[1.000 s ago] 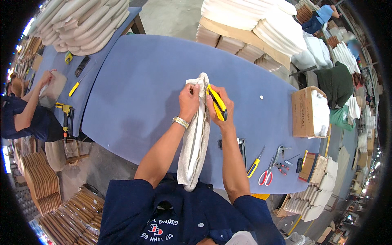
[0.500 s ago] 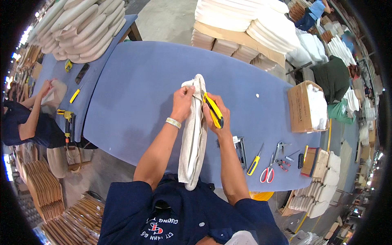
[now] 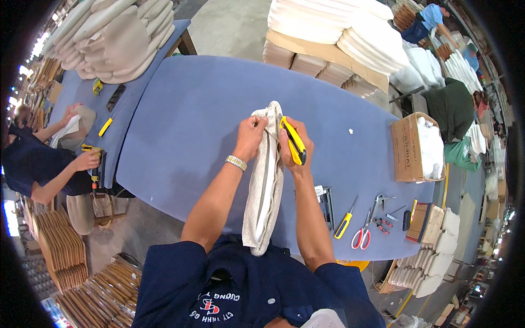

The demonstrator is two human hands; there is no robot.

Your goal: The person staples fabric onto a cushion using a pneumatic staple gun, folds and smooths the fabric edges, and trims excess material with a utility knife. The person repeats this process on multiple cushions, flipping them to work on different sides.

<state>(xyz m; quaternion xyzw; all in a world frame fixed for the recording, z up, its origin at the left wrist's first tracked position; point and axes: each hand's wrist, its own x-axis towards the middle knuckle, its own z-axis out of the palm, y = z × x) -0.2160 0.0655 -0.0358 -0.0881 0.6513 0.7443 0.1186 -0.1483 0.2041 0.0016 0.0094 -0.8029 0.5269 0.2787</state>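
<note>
A long, narrow cushion (image 3: 257, 218) in beige fabric rests on its edge, running from my waist out over the table. Along its upward side, the cover is parted and a white strip shows inside. My left hand (image 3: 249, 138) is closed, pinching the fabric near the cushion's far end. In my right hand (image 3: 306, 154) is a yellow and black utility knife (image 3: 295, 143), held close against the cushion's right side. Its tip is by the cover, and I cannot make out the blade.
On the blue table (image 3: 180, 120) lie a black stapler (image 3: 328, 208), a yellow screwdriver (image 3: 344, 224), scissors (image 3: 362, 238) and pliers (image 3: 381, 225) at right. Beyond them stands a cardboard box (image 3: 407, 150) with white stuffing. A co-worker's hand (image 3: 87, 160) is on a staple gun (image 3: 95, 177) at left.
The view has shifted slightly. My hands stay at the cushion's far end, with the knife a little more upright. At left, the co-worker's hand has come down onto the staple gun.
</note>
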